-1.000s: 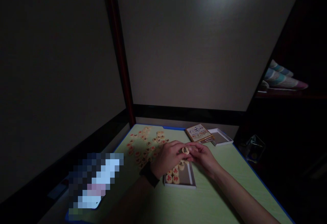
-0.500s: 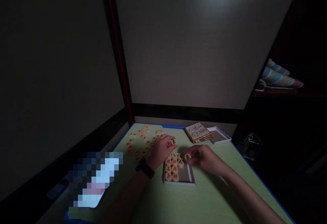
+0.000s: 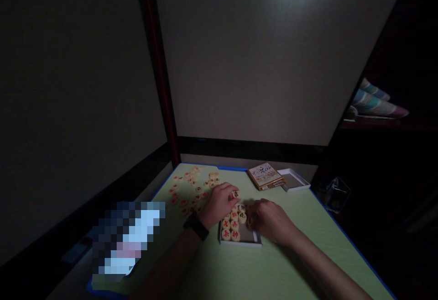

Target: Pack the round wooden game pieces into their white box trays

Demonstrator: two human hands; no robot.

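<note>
My left hand [image 3: 221, 202], a dark watch on its wrist, pinches a round Chinese chess piece [image 3: 235, 194] with a black character, just above the far side of a shallow box tray [image 3: 246, 236]. Red-marked pieces [image 3: 234, 224] lie in two columns along the tray's left side. To their right, two black-marked pieces [image 3: 242, 217] start another column. My right hand [image 3: 270, 218] reaches over the tray's right side, fingers closed and pointing down; the edge of a chess piece [image 3: 251, 222] shows at the fingertips, its face mostly hidden.
Loose chess pieces [image 3: 191, 176] are scattered over the green table [image 3: 273, 272] at the far left. A printed box [image 3: 265, 175] and a white-rimmed tray [image 3: 294, 180] lie at the back right. On the left is a pixelated bright device [image 3: 137, 240]. Walls stand behind.
My right hand has turned down and lowered its piece toward the tray beside the black-marked pieces. My left hand, still holding its piece, has shifted slightly right and nearer.
</note>
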